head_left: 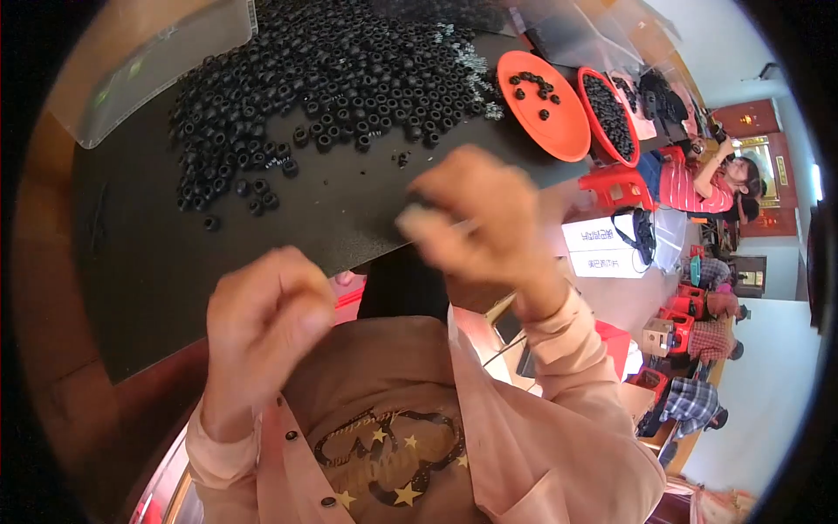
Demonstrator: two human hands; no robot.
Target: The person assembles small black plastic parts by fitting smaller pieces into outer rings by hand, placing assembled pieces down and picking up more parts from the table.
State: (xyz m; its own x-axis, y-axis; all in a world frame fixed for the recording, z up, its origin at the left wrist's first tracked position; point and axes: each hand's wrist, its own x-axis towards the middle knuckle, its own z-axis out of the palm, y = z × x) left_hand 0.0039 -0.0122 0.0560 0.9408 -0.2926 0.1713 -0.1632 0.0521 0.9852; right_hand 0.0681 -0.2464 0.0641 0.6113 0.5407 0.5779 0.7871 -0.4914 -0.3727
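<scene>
My left hand (pixel 269 325) is held in front of my chest by the table's near edge. Its fingers are curled in with the thumb pressed against them, and whatever they may hold is hidden. To the right, my right hand (pixel 484 223) is raised over the table edge and blurred by motion. Its thumb and forefinger come together around a dark spot too smeared to name. Beyond both hands, a large heap of small black ring-shaped caps (pixel 332 79) spreads over the dark table (pixel 148 288). Several loose caps (pixel 262 196) lie nearest my left hand.
A clear plastic bin (pixel 166 74) stands at the far left. Right of the heap are an orange-red plate (pixel 559 131) with several caps and a red basket (pixel 608 118) full of small black pieces. Red stools (pixel 615 188), white boxes (pixel 602 249) and seated people (pixel 698 188) are farther right.
</scene>
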